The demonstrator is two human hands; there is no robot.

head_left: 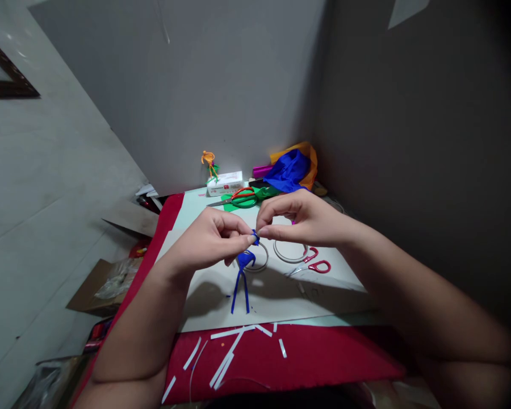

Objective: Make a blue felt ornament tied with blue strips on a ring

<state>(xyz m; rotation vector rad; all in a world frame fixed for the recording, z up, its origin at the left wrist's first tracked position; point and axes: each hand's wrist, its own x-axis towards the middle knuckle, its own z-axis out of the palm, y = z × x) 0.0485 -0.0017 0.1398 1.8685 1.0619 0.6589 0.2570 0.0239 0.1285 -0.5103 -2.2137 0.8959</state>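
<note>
Above the white board, my left hand point(213, 238) is closed, thumb and index finger pinching the small blue top of a wrapped figure point(246, 259). Two thin blue legs of that figure point down toward the board; the join between its top and body is partly hidden by my fingers. My right hand point(302, 218) is also closed, its thumb and fingertip meeting at the same blue top. Below the hands are two wire rings, one of them a pale coil point(290, 253). Small red-handled scissors point(313, 266) lie beside that coil.
Larger scissors point(242, 197) with green and orange handles lie behind the hands. An orange wire figure point(208, 162) stands by a white box point(225, 183). Blue fabric point(290, 170) is heaped at the back. White strips point(225, 363) litter the red cloth point(315, 352). Grey panels point(230, 85) rise behind.
</note>
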